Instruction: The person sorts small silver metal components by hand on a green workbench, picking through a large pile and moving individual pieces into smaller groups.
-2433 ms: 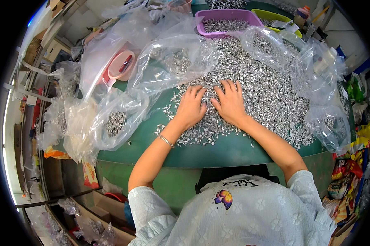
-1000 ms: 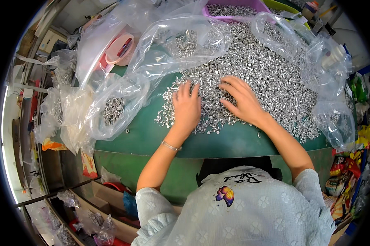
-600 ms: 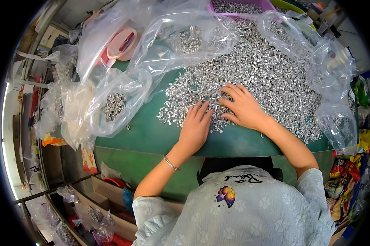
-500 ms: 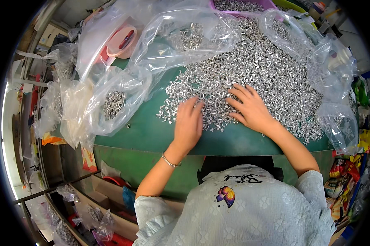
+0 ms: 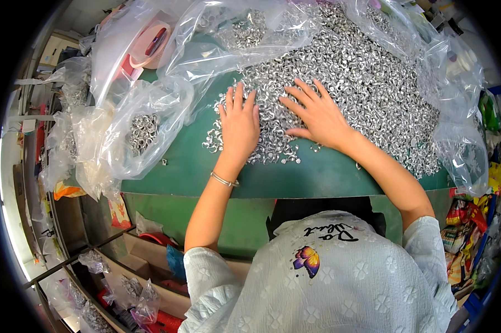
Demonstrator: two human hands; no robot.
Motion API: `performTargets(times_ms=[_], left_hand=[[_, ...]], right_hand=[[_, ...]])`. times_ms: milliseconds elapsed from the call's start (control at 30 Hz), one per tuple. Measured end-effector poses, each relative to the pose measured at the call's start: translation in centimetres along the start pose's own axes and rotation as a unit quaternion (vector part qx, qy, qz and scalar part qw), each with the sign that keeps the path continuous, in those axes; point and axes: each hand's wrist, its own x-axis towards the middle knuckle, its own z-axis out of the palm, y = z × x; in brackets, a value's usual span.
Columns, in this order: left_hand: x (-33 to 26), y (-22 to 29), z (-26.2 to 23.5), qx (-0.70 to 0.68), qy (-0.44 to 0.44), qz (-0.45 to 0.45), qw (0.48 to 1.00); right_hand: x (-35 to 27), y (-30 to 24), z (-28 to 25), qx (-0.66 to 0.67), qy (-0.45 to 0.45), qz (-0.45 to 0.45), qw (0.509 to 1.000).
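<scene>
Both hands flat on the heap of small shiny silver metal rings (image 5: pixel 350 72), which spreads over the green round table (image 5: pixel 184 166) from centre out to 1–2 o'clock. Left hand (image 5: pixel 239 125) lies palm down, fingers straight and close together, pointing to 12 o'clock, pressing on the near edge of the heap; nothing gripped, hand slack and flat. Thin silver bracelet (image 5: pixel 224 179) sits on that wrist. Right hand (image 5: pixel 316 114) just beside it at 3 o'clock, also palm down, fingers spread wide, thumb pointing twd the left hand; holds nothing, only rests on the rings. Hands near each other, not touching.

Loose rings trail off the heap's near edge, btw the hands and the table rim at 6 o'clock.

At 9 o'clock of the left hand: crumpled clear plastic bag (image 5: pixel 145 130) w/ a small clump of the same rings inside. At 11 o'clock, pink round plastic tub (image 5: pixel 150 47) under more clear film. Big clear plastic sheet (image 5: pixel 456 111) bunches along the heap's far side, 2–4 o'clock.

Person wears a pale blue-white flowered shirt (image 5: pixel 339 283) w/ a butterfly patch, low in the view at 6 o'clock.
</scene>
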Motion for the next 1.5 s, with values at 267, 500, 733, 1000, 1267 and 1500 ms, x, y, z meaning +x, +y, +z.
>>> performTargets(times_ms=[267,500,733,1000,1267,1500], left_hand=[[-3.9,2.5,-0.7,-0.044,0.035,-0.008,0.998],[-8.7,6.0,-1.9,-0.04,-0.087,0.038,0.995],[-4.1,3.1,-2.5,-0.088,0.017,-0.016,0.996],[-5.9,7.3,-1.7,-0.005,-0.122,-0.014,0.992],[-10.2,6.3,-2.1,-0.035,-0.043,-0.095,0.994],[-10.9,5.4,-2.4,-0.092,0.014,-0.05,0.994]], right_hand=[[3.9,1.3,1.3,0.028,0.082,0.06,0.994],[0.7,0.7,0.2,0.115,0.065,-0.007,0.991],[-3.5,0.2,-3.4,0.146,-0.063,-0.025,0.987],[-0.9,-0.7,-1.6,0.104,-0.072,0.031,0.991],[-4.7,-0.4,-4.4,0.055,-0.096,-0.01,0.994],[-5.7,-3.8,-3.3,0.188,0.036,0.084,0.978]])
